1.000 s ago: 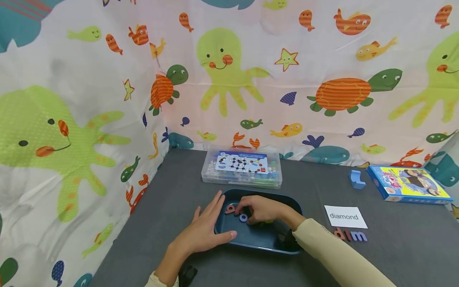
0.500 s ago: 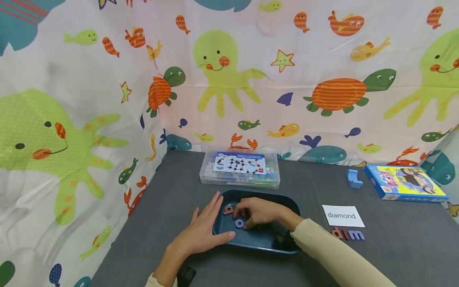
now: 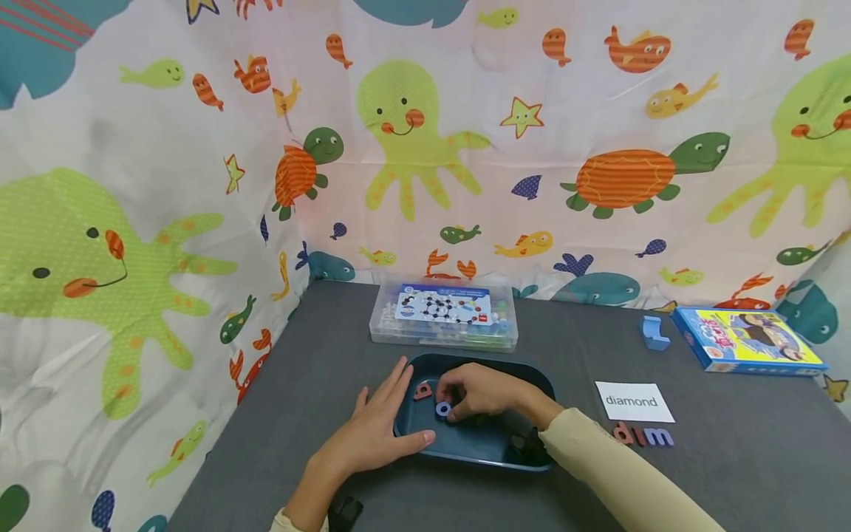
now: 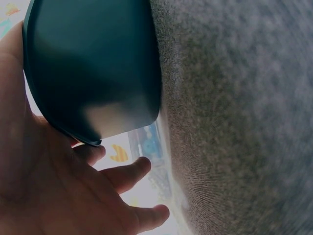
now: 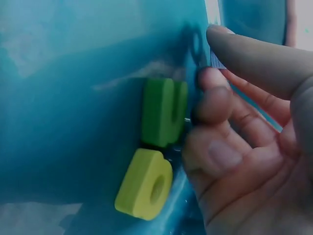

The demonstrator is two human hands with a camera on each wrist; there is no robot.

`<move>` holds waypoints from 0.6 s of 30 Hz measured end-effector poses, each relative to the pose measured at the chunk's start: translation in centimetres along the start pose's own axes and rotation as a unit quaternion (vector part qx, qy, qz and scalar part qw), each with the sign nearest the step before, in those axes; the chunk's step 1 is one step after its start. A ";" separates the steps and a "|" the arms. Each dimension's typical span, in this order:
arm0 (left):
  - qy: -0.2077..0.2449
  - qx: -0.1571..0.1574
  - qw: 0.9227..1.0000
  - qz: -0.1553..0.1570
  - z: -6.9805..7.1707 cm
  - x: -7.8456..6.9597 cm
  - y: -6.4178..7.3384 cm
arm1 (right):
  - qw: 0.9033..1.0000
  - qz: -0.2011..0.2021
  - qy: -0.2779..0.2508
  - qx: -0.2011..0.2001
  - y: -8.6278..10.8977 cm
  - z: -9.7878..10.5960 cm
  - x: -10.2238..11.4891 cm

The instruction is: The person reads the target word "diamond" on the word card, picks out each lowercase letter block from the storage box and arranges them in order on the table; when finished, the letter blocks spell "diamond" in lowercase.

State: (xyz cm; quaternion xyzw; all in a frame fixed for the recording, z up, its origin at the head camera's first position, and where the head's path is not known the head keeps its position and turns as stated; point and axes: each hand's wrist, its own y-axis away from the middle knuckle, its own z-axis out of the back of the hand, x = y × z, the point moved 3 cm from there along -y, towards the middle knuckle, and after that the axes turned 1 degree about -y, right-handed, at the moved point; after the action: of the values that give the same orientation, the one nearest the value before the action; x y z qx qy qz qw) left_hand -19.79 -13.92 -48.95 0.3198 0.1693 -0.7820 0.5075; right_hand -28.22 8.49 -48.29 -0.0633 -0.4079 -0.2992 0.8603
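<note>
A dark blue tray point(image 3: 479, 459) stands on the grey table. My left hand point(image 3: 379, 428) rests at its left end, fingers straight along the outside and thumb over the near rim. In the left wrist view that hand point(image 4: 73, 181) touches the tray's underside edge point(image 4: 98, 73). Inside the tray, my right hand point(image 3: 488, 389) pinches a small blue letter o point(image 3: 442, 410) between thumb and forefinger. Beside it lies a reddish letter point(image 3: 422, 390), perhaps an a or d. Below the right hand point(image 5: 249, 127), the right wrist view shows a green letter point(image 5: 164, 112) and a yellow letter point(image 5: 145, 186).
A white card point(image 3: 634, 402) reading "diamond" lies right of the tray, above a red letter d point(image 3: 622, 434), a red letter i point(image 3: 639, 436) and a purple letter m point(image 3: 659, 437). Behind are a clear plastic case point(image 3: 443, 314), a blue stand point(image 3: 654, 334) and a colourful box point(image 3: 749, 340).
My right thumb and forefinger have come together on the blue o, which lay loose by the fingers a second ago. The left hand stays at the tray; the head view has shifted slightly.
</note>
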 end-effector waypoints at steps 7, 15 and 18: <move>0.000 0.002 1.000 -0.001 -0.2 -0.2 -0.2 | 1.000 -0.014 -0.003 -0.026 1.5 0.9 0.7; -0.007 0.000 1.000 0.003 -0.2 -0.1 0.0 | 0.998 0.000 -0.010 -0.054 3.7 2.4 2.0; -0.010 -0.001 1.000 0.009 -0.2 0.0 -0.1 | 0.998 -0.001 -0.009 -0.068 4.6 3.0 2.3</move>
State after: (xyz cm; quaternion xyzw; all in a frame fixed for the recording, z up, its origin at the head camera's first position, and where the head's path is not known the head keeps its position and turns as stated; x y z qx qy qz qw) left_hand -19.84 -13.70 -49.12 0.3130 0.1620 -0.7804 0.5165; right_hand -26.46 12.20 -43.96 -0.1246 -0.3943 -0.3263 0.8500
